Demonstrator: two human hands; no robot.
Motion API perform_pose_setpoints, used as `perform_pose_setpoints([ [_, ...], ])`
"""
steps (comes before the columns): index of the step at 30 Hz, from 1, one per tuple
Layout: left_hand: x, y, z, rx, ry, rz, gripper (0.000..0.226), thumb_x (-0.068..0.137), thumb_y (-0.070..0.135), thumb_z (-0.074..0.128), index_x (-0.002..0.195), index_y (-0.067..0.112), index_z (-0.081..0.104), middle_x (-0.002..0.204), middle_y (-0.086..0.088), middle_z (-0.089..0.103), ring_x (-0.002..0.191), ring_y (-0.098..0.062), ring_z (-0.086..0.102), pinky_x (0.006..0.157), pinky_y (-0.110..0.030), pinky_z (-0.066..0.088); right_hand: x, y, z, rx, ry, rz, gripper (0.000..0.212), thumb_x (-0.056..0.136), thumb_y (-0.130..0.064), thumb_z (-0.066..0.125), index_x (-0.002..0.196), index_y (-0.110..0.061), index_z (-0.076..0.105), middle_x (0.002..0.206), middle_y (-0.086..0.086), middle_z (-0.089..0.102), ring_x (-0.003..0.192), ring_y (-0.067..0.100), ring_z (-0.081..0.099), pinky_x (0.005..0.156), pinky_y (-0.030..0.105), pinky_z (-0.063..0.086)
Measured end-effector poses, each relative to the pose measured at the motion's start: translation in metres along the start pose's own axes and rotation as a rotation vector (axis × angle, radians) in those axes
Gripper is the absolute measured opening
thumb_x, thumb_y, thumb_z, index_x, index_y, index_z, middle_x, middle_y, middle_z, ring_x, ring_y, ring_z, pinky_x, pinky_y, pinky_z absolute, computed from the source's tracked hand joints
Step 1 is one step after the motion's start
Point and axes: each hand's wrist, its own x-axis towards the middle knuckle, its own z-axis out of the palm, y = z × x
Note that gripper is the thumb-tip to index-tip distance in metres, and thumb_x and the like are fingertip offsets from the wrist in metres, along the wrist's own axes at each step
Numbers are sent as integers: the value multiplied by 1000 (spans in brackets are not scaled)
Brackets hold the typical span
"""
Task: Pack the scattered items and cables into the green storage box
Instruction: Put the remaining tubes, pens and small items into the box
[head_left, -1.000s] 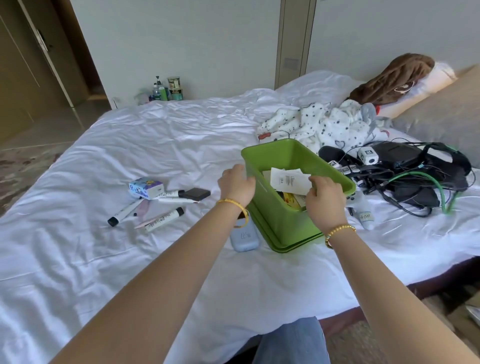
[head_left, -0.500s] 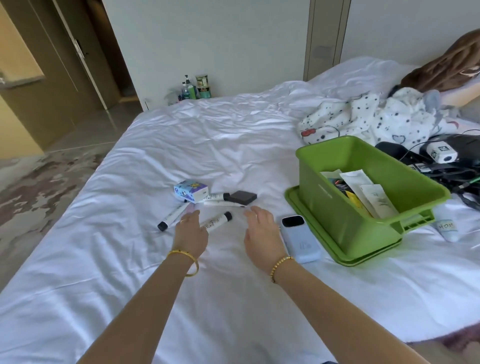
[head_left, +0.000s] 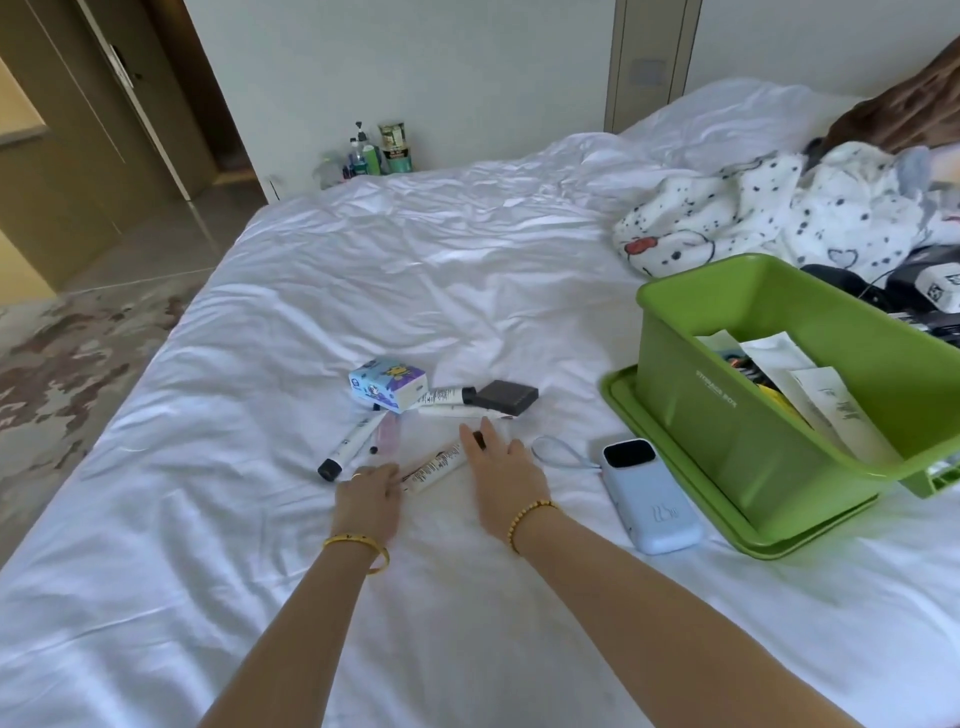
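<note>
Hands (head_left: 366, 496) advanced onto tube (head_left: 434, 467), bare sheet (head_left: 415, 270) beyond

Both hands (head_left: 439, 493) outstretched, fingers loose.

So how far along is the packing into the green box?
Partly done. The green storage box holds some packets. Both hands, left hand and right hand, are reaching for a white tube. The blue power bank, tissue pack, and cables remain out.

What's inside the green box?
The green box holds white paper packets leaning together, with something yellow and something dark beneath. Whatever lies deeper is covered by the packets and the box's wall.
</note>
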Motion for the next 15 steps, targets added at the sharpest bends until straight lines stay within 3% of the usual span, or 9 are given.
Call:
perform_pose_setpoints([
  [5, 1, -3, 5, -60, 25, -11, 26, 96, 23, 43, 114, 14, 60, 116, -12, 56, 105, -31, 55, 92, -40, 45, 14, -1, 2, -78, -32, -4, 77, 76, -6, 61, 141, -16, 21, 141, 8, 28, 117, 33, 36, 83, 36, 45],
  [8, -6, -4, 10, -147, 67, -26, 24, 96, 22, 46, 104, 7, 62, 109, -15, 57, 98, -33, 56, 86, -39, 46, 15, 1, 6, -118, -7, -33, 66, 82, -7, 53, 140, -12, 20, 145, 8, 24, 123, 32, 33, 85, 37, 46],
  [12, -23, -5, 18, -231, 118, -46, 27, 97, 21, 42, 103, 4, 63, 109, -16, 57, 99, -33, 54, 84, -35, 41, 5, 3, 10, -152, 56, -147, 52, 86, -1, 43, 135, -7, 27, 133, 11, 38, 118, 29, 39, 73, 36, 45],
  [15, -33, -5, 18, -390, 123, -93, 26, 97, 17, 42, 94, 3, 63, 101, -13, 57, 92, -27, 53, 73, -28, 34, -6, 6, 8, -175, 69, -180, 44, 88, -4, 42, 131, -5, 32, 131, 13, 40, 119, 29, 39, 84, 38, 44],
])
